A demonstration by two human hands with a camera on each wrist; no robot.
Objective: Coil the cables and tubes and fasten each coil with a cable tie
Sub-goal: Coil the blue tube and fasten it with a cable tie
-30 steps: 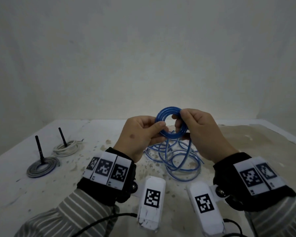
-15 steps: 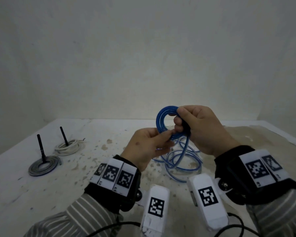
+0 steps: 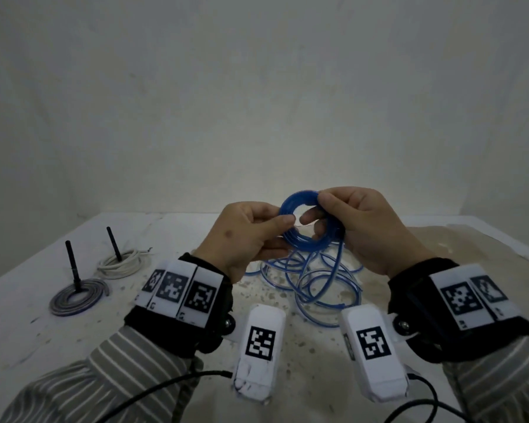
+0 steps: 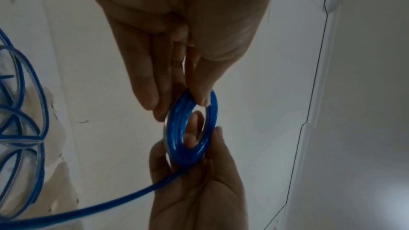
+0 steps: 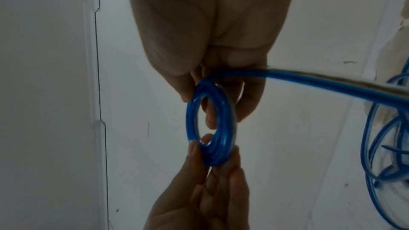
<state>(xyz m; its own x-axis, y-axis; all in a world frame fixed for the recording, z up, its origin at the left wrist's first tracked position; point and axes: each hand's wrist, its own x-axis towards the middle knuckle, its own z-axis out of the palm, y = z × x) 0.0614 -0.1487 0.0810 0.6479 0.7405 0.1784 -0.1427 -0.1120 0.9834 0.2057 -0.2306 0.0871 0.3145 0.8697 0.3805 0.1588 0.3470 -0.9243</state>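
A small tight coil of blue tube (image 3: 304, 243) is held upright in the air between both hands above the table. My left hand (image 3: 287, 230) pinches its left side, thumb in front and fingers behind. My right hand (image 3: 318, 209) grips its upper right side, with one finger showing through the hole. The loose length of tube (image 3: 318, 283) trails from the coil down into tangled loops on the table. In the left wrist view my left hand (image 4: 179, 104) pinches the coil (image 4: 177, 134). In the right wrist view my right hand (image 5: 212, 104) holds the coil (image 5: 224, 120), and the tube runs off to the right.
At the left of the white table (image 3: 28, 331) a grey coiled cable (image 3: 77, 296) and a white coiled cable (image 3: 122, 264) each lie round a black upright peg. A bare wall stands behind the table. The right part of the tabletop is stained tan.
My right hand swept over the top of the coil and came back to its right side. My left hand dropped lower, then rose to pinch the left side again.
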